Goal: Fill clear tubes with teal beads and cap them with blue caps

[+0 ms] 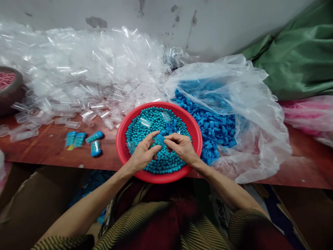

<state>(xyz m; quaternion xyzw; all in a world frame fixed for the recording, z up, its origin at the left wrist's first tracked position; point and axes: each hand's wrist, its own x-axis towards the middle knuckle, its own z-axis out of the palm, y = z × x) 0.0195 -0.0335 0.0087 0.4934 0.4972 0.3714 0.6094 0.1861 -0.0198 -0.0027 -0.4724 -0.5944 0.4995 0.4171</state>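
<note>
Above a red basin [120, 142] full of teal beads [166, 163], my two hands meet around one small clear plastic tube [156, 142]. My left hand [144, 150] has its thumb and index finger on either side of the tube. A blue cap [160, 138] sits at the tube's end, pinched between the thumb and fingers of my right hand [182, 148]. Just beyond my right fingers, several loose blue caps [171, 125] lie on the beads. Another clear tube [145, 122] rests on the beads farther back. My palms hide part of the beads.
Left of the basin lie several bead-filled tubes with blue caps [79, 139]. Clear empty tubes [104, 69] are heaped along the wall. At right, a plastic bag [260, 139] spills blue caps [215, 126]. A bowl of pink pieces [11, 93] stands far left.
</note>
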